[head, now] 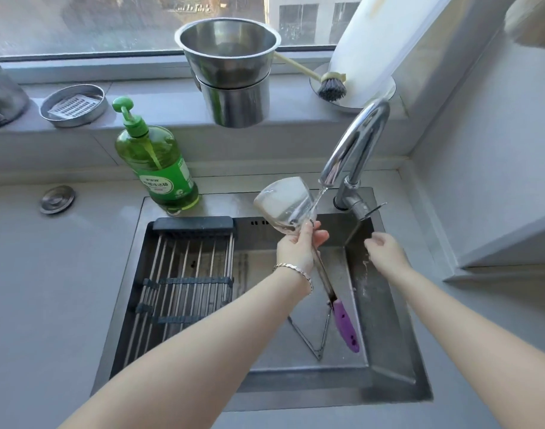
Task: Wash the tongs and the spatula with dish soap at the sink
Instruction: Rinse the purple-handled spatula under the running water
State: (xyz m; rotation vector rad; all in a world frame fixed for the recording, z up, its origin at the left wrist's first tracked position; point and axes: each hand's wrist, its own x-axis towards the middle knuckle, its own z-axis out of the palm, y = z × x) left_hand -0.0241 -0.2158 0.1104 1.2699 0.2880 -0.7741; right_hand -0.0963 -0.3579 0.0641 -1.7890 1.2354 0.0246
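Sink: a dark metal basin set in the grey counter.
Rack: lies over the sink's left side.
Soap bottle: green, stands at the sink's back left corner.
Tap: runs water onto the spatula.
Spatula: clear head up, purple handle down by the sink's right wall.
Left hand: fingers closed around the spatula's metal stem.
Right hand: loosely curled, holds nothing, over the sink's right edge.

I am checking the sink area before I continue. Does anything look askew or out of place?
The upper steel pot sits a little askew in the lower pot on the window sill, and the lower one seems to overhang the sill edge above the sink. Nothing looks spilled or broken.
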